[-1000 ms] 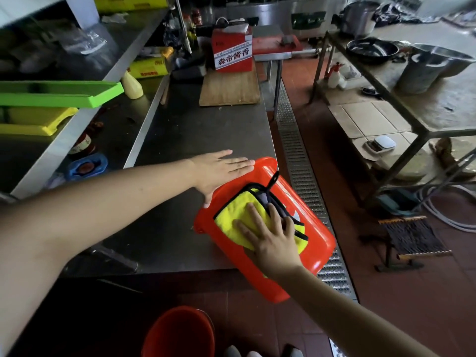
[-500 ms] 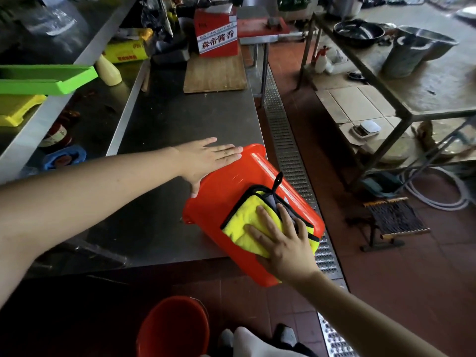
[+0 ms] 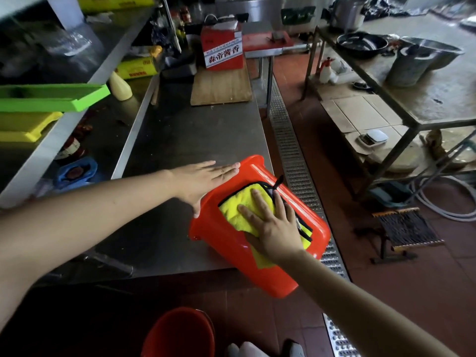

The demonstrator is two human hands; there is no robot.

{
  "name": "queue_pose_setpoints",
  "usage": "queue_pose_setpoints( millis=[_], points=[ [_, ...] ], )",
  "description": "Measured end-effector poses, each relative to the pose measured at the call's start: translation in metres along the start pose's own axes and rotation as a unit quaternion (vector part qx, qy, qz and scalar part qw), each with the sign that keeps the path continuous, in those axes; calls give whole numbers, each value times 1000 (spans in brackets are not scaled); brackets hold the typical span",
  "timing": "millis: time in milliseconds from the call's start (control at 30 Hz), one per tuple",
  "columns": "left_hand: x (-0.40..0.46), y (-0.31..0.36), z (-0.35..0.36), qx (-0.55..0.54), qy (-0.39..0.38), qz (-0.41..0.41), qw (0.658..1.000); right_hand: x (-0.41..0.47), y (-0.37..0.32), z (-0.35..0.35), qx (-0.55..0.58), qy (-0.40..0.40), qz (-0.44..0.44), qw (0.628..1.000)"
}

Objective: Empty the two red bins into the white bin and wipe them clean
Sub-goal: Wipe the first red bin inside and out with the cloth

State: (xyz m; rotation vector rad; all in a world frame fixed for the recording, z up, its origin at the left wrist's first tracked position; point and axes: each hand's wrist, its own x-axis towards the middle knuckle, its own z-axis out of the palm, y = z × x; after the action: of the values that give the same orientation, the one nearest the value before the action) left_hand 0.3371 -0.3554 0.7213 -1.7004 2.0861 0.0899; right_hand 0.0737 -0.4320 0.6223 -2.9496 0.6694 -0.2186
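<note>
Scene: I wipe a red bin (image 3: 231, 243) lying on its side at the near corner of a steel table (image 3: 195, 140), its lower end overhanging the edge toward 5 o'clock.
Right hand: My right hand (image 3: 273, 228) lies flat, fingers spread and straight, pressing a yellow cloth (image 3: 237, 212) onto the bin's upturned side; nothing is clenched.
Left hand: My left hand (image 3: 203, 179) is flat too, palm against the bin's wall at 10 o'clock of the cloth, bracing it.
Second bin: The other red bin (image 3: 180, 333) stands on the floor at 6 o'clock, below the table edge.
White bin: Not in view.
Step, as I judge it: Wiping the outside of this bin; emptying looks done for it.
Doing it well: Keep the brace firm, since the overhang could let the bin slide or tip off; stroke with an even palm toward the rim, and refold the cloth where its corner trails at 6 o'clock.
</note>
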Motion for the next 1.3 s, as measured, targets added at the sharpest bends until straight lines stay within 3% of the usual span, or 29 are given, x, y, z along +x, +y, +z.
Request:
queue_pose_setpoints(
  millis=[200, 600, 767, 833, 933, 1000, 1167, 1300],
  points=[
    [-5, 3, 8, -5, -4, -33, 999, 44, 0, -11, 5, -31, -43, 999],
    [-16, 13, 20, 3, 21, -51, 998, -77, 76, -4, -4, -19, -115, 993],
    [-29, 21, 26, -73, 41, -50, 995, -71, 68, -10, 3, -18, -124, 992],
    [-33, 28, 23, -161, 84, -79, 980, -58, 58, -13, -4, -29, -121, 992],
    [-25, 45, 9, -277, 217, -182, 918, -43, 43, -14, -22, -36, -123, 991],
    [-13, 53, 1, -298, 258, -254, 883, -37, 33, -12, -33, -36, -125, 991],
    [-4, 48, 3, -358, 236, -331, 841, -20, 17, -7, -44, -36, -122, 991],
    [-11, 40, 6, -358, 213, -325, 849, 19, 2, -9, -18, -26, -118, 993]
  ],
)
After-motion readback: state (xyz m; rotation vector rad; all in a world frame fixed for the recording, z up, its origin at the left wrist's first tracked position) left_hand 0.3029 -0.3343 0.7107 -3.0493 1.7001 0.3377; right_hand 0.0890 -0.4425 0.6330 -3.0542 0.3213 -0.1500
